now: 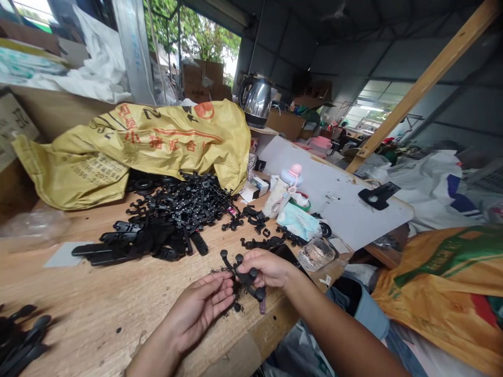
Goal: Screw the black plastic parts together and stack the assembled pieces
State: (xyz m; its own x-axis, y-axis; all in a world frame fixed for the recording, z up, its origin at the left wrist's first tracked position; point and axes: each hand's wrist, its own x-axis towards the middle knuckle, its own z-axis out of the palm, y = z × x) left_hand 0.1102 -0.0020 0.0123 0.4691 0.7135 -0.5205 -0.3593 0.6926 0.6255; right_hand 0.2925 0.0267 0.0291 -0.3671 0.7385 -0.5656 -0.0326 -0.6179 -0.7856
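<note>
My right hand [267, 268] grips a black plastic part [247, 278] with several arms that end in round knobs. It is held tilted above the table's near edge. Close against its left side, my left hand [202, 298] has thumb and fingers pinched together; whatever lies between the fingertips is too small to make out. Beneath both hands, small black scraps [226, 303] are scattered on the wood. Beyond them rises a large heap of similar black parts [188, 204], with long flat black pieces [118, 246] at its front left.
A yellow woven sack [165, 141] lies behind the heap. To the right stand a bottle with a pink lid [283, 191], a blue face mask [299, 220] and a glass ashtray [316, 255]. More black parts [23, 335] lie at the lower left. A kettle [257, 102] stands farther back.
</note>
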